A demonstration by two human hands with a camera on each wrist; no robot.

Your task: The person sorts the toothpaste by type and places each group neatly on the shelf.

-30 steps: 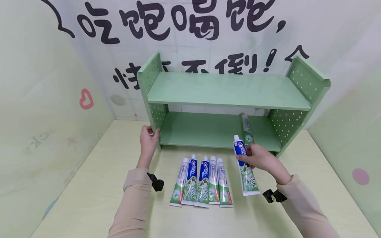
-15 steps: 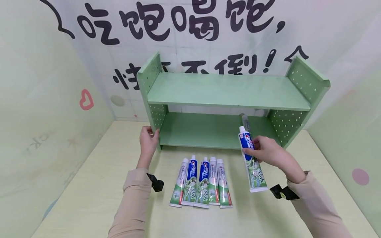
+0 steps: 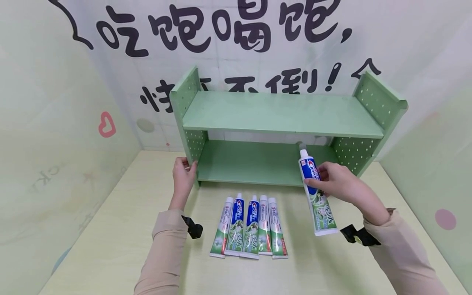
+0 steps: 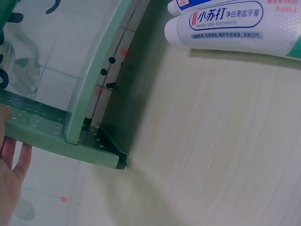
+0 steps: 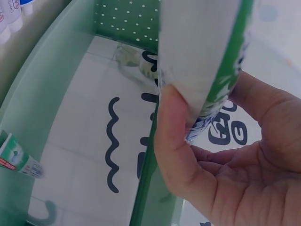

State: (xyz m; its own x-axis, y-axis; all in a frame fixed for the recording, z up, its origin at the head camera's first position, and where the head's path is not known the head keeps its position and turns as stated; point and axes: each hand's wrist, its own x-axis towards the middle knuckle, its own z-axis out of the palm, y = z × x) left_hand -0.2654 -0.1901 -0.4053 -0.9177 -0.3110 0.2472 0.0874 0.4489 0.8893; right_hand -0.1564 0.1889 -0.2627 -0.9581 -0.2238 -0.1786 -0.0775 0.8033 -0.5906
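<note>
In the head view my right hand [image 3: 341, 184] pinches a blue and green Crest toothpaste tube [image 3: 318, 194], cap end up, in front of the lower shelf's right part. The right wrist view shows thumb and fingers on either side of that tube [image 5: 202, 52]. My left hand [image 3: 183, 178] grips the left side panel of the green rack [image 3: 258, 162]; in the left wrist view its fingers lie at the panel's edge [image 4: 61, 148]. Another tube [image 5: 19, 157] lies on the lower shelf, mostly hidden in the head view behind the held one.
Several toothpaste tubes [image 3: 252, 229] lie side by side on the table [image 3: 121, 246] in front of the rack, caps toward it. The rack's upper shelf [image 3: 284, 112] overhangs the lower one. Printed walls [image 3: 228, 61] stand behind and at both sides.
My right hand has carried the Crest tube rightward and slightly toward the rack, so it now covers the tube on the shelf. The left hand has stayed at the side panel.
</note>
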